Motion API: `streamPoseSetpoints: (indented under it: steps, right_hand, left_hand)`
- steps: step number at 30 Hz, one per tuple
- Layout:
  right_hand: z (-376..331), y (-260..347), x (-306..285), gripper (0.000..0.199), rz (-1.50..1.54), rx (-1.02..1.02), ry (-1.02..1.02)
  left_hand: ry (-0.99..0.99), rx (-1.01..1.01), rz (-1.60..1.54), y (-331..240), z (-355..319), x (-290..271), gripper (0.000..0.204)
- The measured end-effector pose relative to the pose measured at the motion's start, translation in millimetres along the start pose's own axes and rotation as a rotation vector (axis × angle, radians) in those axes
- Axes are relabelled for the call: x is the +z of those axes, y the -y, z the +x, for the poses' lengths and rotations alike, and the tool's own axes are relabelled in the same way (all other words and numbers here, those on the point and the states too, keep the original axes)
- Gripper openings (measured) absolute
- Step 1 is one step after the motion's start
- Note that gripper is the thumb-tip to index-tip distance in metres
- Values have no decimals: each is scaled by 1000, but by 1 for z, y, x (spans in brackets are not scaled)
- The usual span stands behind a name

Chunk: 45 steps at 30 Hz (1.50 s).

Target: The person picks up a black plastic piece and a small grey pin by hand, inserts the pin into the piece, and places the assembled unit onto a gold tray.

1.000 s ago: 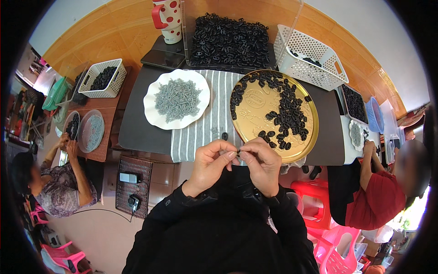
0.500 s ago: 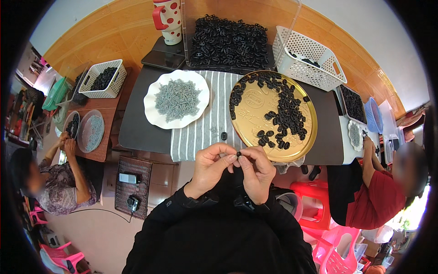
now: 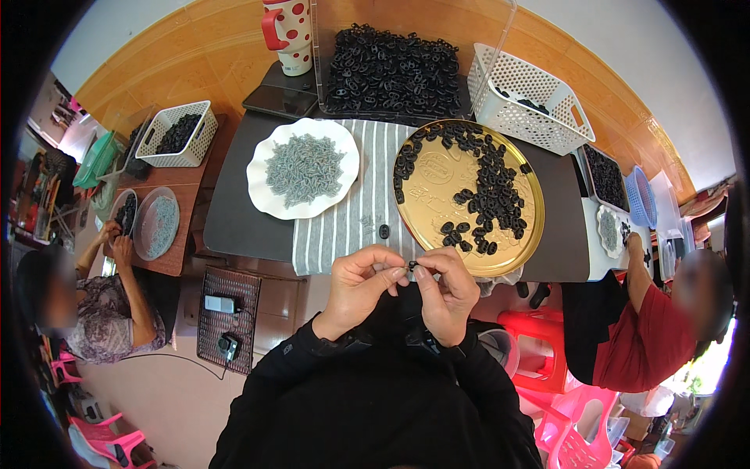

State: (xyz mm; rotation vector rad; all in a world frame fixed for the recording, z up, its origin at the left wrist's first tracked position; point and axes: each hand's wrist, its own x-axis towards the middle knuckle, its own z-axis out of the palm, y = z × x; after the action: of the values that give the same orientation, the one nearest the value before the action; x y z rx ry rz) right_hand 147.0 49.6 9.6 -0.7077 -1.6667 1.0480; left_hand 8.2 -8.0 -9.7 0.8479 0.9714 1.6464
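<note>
pieces (image 3: 496, 191): on tray (image 3: 430, 215) | tray: right of plate (image 3: 258, 191) | plate: partly on cloth (image 3: 324, 248) | bin (image 3: 414, 14): behind both

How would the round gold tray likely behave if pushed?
The gold tray looks stiff, given its even rim. Its low, wide shape should make tipping unlikely. The loose black pieces would probably slide on its shiny surface, and the striped cloth under its left side might ruck up.

Wide fisheye view taken from the head, aimed down, left hand (image 3: 356, 301) and right hand (image 3: 450, 301) caught close below centre, table (image 3: 242, 203) shown beyond, straight edges bent toward the dark rim
</note>
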Motion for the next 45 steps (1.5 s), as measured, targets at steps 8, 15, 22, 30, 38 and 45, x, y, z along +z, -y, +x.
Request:
streamPoseSetpoints:
  steps: [8, 15, 22, 30, 38, 45]
  right_hand:
    - [1, -1, 0, 16, -37, -61, 24]
    - [5, 0, -2, 17, -116, -188, 81]
    - [0, 3, -2, 19, -160, -187, 108]
    - [-8, -10, -1, 12, 230, 163, -22]
    - [-9, -4, -2, 15, 257, 215, 27]
    - [-5, -10, -10, 13, 236, 214, 134]
  left_hand:
    - [1, -9, -24, -1, -1, -1, 8]
    - [9, -17, -33, -1, -3, -3, 17]
    - [23, 28, 105, -5, -4, 0, 24]
    - [90, -11, -74, -6, -1, 6, 43]
    - [76, -74, -55, -1, 3, -1, 35]
    - [72, -142, -164, 1, 6, -6, 31]
